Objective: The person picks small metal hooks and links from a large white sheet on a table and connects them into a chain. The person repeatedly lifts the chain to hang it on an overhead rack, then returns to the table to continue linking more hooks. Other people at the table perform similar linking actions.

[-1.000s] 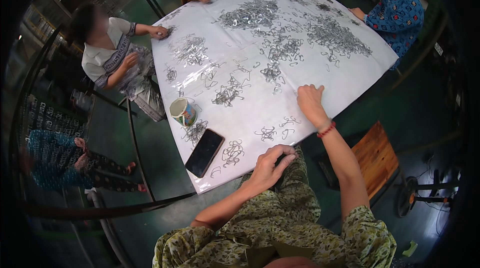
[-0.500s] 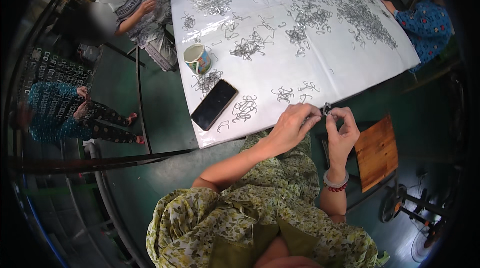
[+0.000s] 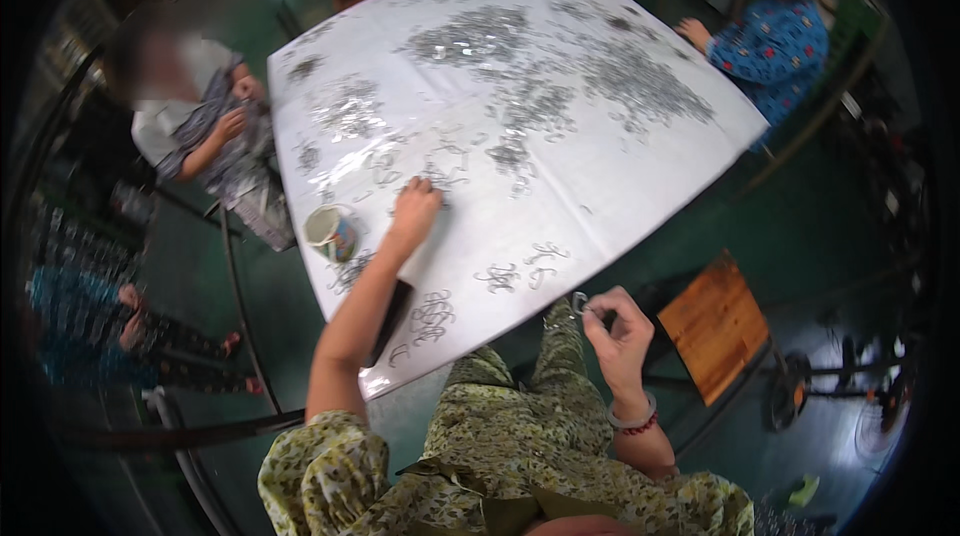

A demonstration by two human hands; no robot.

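My left hand (image 3: 418, 206) reaches across the white tabletop to a pile of bent metal wire hooks (image 3: 452, 174). Its fingers are curled together at the edge of that pile, and whatever lies between them is hidden. Out past the table's near edge, my right hand (image 3: 622, 331) pinches a small metal hook (image 3: 580, 303) between thumb and fingertips. Smaller groups of hooks lie on the near part of the table: one cluster (image 3: 497, 278) at the middle, another (image 3: 432, 318) beside the dark phone (image 3: 393, 321), which my left forearm partly covers.
A printed cup (image 3: 331, 233) stands near the left edge of the white table (image 3: 590, 221). Larger hook heaps (image 3: 475, 36) spread over its far half. A wooden stool (image 3: 715, 329) is at my right. Co-workers sit left, right and at the far side.
My left hand has left my right hand and moved forward and left to the hook pile. The right hand has shifted lower and left, with a hook in its fingers. The view has shifted.
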